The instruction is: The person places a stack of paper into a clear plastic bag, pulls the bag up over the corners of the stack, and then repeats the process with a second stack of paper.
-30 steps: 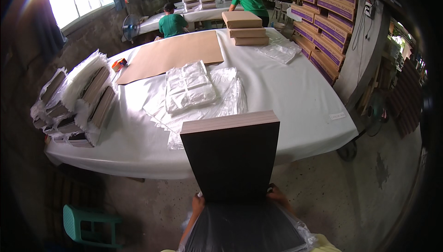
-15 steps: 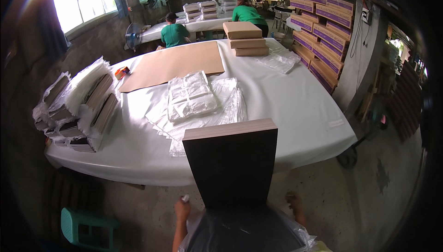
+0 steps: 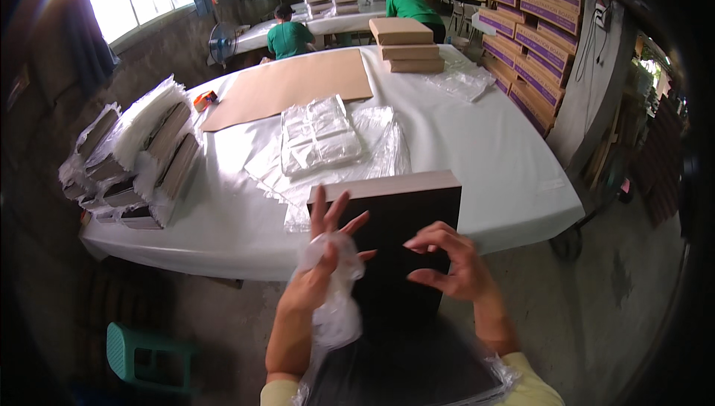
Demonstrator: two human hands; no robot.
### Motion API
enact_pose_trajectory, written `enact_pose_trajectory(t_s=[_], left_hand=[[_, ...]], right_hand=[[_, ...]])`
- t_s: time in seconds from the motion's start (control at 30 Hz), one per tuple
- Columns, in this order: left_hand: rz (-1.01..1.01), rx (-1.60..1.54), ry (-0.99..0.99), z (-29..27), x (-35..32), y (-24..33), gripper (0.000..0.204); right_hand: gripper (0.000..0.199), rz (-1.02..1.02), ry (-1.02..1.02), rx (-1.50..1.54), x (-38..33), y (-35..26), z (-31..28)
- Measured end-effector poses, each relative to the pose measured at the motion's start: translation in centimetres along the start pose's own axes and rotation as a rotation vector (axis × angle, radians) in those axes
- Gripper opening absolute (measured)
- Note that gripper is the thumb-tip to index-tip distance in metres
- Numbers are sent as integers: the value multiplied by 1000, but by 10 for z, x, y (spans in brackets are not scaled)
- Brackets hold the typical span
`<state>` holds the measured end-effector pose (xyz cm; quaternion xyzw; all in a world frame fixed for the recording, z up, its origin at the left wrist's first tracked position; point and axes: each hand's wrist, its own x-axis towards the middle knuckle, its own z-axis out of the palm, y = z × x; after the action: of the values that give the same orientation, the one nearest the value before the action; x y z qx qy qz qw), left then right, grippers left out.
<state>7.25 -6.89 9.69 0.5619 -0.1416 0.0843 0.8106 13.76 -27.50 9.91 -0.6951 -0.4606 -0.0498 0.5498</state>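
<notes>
A thick stack of black-faced boards (image 3: pixel 402 220), pale along its layered far edge, stands directly in front of me at the table's near side. Clear plastic surrounds its lower part near my body. My left hand (image 3: pixel 320 272) is over the stack's left side, fingers spread, with crumpled clear plastic (image 3: pixel 337 320) caught at the thumb and palm and hanging down. Over the right side of the black face is my right hand (image 3: pixel 450 264), fingers curved and apart from the thumb, nothing between them. Flat clear plastic bags (image 3: pixel 320 138) lie in a pile just beyond the stack.
The white-covered table (image 3: pixel 506 205) holds plastic-wrapped board stacks (image 3: pixel 134 160) at left, brown paper (image 3: pixel 290 90), a tape dispenser (image 3: pixel 205 100) and brown-wrapped packages (image 3: pixel 406 45). A green stool (image 3: pixel 149 354) stands lower left. Cartons (image 3: pixel 529 41) are piled right; two people in green work beyond.
Both hands have risen from beside the stack to in front of its black face. The left brought clear plastic up with it. The view has shifted slightly.
</notes>
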Motion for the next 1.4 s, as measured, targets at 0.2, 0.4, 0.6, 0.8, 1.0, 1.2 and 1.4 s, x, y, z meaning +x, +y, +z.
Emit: enact_pose_trajectory(t_s=[0.2, 0.4, 0.6, 0.8, 1.0, 1.2, 1.4], left_hand=[[-141, -388, -34, 30, 10, -27, 83], [-224, -139, 84, 24, -3, -44, 41], [-213, -110, 196, 20, -8, -52, 32], [-103, 267, 10, 16, -16, -66, 26], [-107, 307, 212, 15, -26, -62, 32], [128, -558, 748, -21, -33, -34, 33], [346, -200, 1028, -140, -114, -26, 36]], right_hand=[[45, 155, 42, 186, 5, -1, 39], [12, 255, 291, 436, -3, 20, 50], [31, 271, 283, 95, -9, 31, 41], [30, 204, 310, 278, -3, 21, 40], [18, 163, 325, 276, -8, 21, 40], [15, 261, 531, 446, -17, 36, 15], [14, 251, 594, 401, -20, 31, 6]])
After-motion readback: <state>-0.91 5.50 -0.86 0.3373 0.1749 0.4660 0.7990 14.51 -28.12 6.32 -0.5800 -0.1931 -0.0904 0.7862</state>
